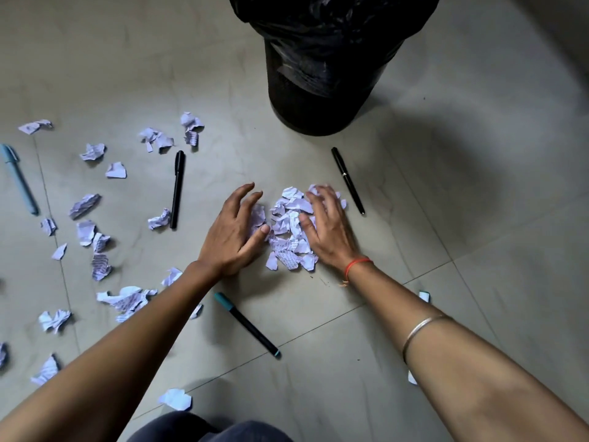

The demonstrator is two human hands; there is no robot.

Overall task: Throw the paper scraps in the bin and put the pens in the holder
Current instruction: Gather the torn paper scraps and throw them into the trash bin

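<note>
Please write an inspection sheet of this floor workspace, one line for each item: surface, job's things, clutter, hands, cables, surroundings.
Surface: grey tiled floor with visible grout lines.
Job's things: gathered pile of paper scraps between the hands; loose scraps spread over the left side; black bin with a bag liner behind the pile; four pens lying flat: black pen, slim black pen, teal-capped pen, light blue pen. No holder in view.
Clutter: nothing seen.
Hands: left hand and right hand open, cupping the pile from both sides.
Cables: nothing seen.
Surroundings: person's dark clothing at bottom edge.
</note>
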